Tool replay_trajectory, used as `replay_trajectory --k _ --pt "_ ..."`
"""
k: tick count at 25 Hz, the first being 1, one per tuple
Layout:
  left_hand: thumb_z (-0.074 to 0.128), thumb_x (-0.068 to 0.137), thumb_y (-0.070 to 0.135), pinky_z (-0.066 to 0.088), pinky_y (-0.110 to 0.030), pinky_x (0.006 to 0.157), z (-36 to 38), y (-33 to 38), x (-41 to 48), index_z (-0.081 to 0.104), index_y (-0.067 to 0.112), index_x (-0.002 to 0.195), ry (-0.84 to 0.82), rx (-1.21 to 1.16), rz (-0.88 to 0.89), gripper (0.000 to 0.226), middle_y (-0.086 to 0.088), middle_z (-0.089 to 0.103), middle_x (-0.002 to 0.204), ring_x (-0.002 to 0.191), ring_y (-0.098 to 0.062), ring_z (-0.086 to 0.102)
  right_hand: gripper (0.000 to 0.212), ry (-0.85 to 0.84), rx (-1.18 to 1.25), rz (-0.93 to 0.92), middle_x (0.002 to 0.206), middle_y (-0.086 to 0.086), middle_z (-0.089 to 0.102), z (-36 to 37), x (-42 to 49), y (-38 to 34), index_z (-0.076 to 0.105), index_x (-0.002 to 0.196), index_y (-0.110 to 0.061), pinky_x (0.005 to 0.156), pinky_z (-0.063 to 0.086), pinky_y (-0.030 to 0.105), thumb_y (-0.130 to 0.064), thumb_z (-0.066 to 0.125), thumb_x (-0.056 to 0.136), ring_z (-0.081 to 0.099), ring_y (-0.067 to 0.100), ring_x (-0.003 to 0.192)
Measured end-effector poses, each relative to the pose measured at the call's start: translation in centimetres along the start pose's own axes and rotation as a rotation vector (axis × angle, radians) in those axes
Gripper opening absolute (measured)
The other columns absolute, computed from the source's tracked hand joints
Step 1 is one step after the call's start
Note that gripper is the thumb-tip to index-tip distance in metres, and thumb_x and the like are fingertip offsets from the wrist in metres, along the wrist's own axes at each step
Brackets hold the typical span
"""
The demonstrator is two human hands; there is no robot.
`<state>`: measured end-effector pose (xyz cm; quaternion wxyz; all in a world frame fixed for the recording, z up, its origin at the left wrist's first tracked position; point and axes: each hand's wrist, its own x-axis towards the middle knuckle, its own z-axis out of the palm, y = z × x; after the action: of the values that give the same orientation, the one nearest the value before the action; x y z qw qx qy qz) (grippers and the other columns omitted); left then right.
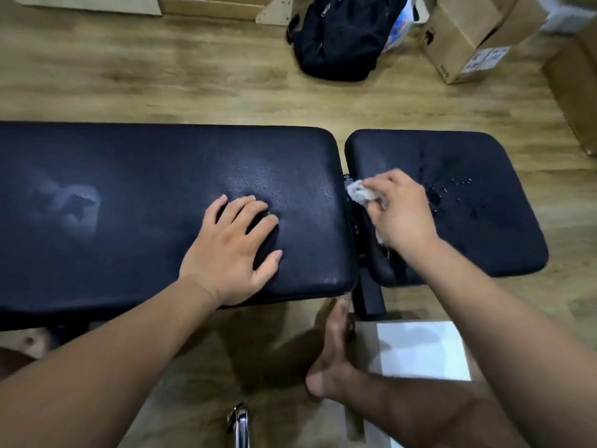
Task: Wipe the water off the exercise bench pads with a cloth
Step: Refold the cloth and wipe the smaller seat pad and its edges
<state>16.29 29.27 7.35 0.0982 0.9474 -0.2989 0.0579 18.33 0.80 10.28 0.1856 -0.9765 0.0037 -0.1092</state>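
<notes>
Right hand (399, 211) grips crumpled white cloth (360, 193) at seat pad's (504, 244) left edge, by the gap. Left hand (231, 250) flat, fingers spread, pressing on long back pad (129, 227). Droplets (452, 189) remain on seat pad, fine beading (258, 182) on back pad; mostly undone.

Black backpack (339, 37) on wood floor (161, 85); cardboard boxes (468, 40) to its right; white sheet (423, 349) nearer the camera.
</notes>
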Motion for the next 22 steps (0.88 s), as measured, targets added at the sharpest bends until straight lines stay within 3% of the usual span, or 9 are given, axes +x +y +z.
replay_trajectory --k 2,5,8,12,15,18,22 --pt "0.047 0.089 0.049 0.026 -0.054 0.113 0.2 -0.1 -0.1 0.061 0.013 0.122 0.009 -0.007 0.006 0.051 -0.010 0.056 0.133 0.130 -0.032 0.046 0.033 -0.075 -0.081 -0.031 0.106 0.010 0.063 1.0 5.0 0.0 0.071 0.109 -0.016 0.085 0.051 0.035 -0.005 0.059 0.080 0.062 0.032 0.093" --pt "0.050 0.088 0.049 0.028 -0.056 0.113 0.3 -0.1 0.0 0.062 0.012 0.122 0.004 -0.005 0.005 0.051 -0.011 0.057 0.132 0.130 -0.034 0.047 0.038 -0.177 -0.179 0.007 0.115 0.011 0.061 2.3 11.4 -0.4 0.063 0.121 -0.016 0.088 0.047 0.033 -0.009 0.056 0.085 0.058 0.032 0.104" --pt "0.053 0.087 0.048 0.029 -0.056 0.112 0.3 -0.1 0.0 0.063 0.013 0.121 0.027 -0.005 -0.001 0.050 -0.011 0.058 0.131 0.129 -0.034 0.049 0.047 -0.143 -0.228 0.021 0.117 0.013 0.062 3.1 12.9 -0.1 0.051 0.130 -0.017 0.092 0.046 0.036 -0.013 0.057 0.084 0.054 0.034 0.108" --pt "0.052 0.086 0.048 0.029 -0.055 0.112 0.2 -0.1 -0.1 0.063 0.014 0.120 0.031 -0.008 -0.009 0.050 -0.010 0.058 0.131 0.129 -0.033 0.049 0.035 -0.105 -0.345 -0.054 0.128 0.002 0.050 3.6 8.9 0.9 0.059 0.121 -0.020 0.089 0.041 0.036 -0.021 0.050 0.087 0.043 0.036 0.107" --pt "0.052 0.087 0.049 0.028 -0.054 0.113 0.1 -0.1 -0.1 0.063 0.014 0.121 0.018 -0.011 -0.006 0.050 -0.009 0.057 0.131 0.129 -0.032 0.048 0.031 -0.149 -0.363 -0.045 0.124 0.007 0.048 1.9 5.4 0.0 0.061 0.117 -0.018 0.077 0.040 0.034 -0.017 0.050 0.087 0.045 0.035 0.094" --pt "0.052 0.088 0.049 0.029 -0.055 0.112 0.3 -0.1 0.0 0.062 0.015 0.121 0.021 -0.012 -0.012 0.049 -0.009 0.057 0.131 0.130 -0.031 0.048 0.035 -0.200 -0.327 -0.089 0.112 0.012 0.049 -0.4 -2.1 -0.7 0.064 0.112 -0.018 0.068 0.047 0.036 -0.015 0.060 0.077 0.049 0.035 0.079" --pt "0.053 0.088 0.049 0.029 -0.055 0.112 0.4 0.0 -0.2 0.061 0.015 0.121 0.028 -0.016 -0.017 0.049 -0.009 0.057 0.131 0.130 -0.032 0.048 0.040 -0.369 -0.306 -0.073 0.106 0.003 0.048 -3.0 -9.7 -1.5 0.065 0.102 -0.023 0.058 0.048 0.030 -0.014 0.073 0.065 0.052 0.029 0.072"
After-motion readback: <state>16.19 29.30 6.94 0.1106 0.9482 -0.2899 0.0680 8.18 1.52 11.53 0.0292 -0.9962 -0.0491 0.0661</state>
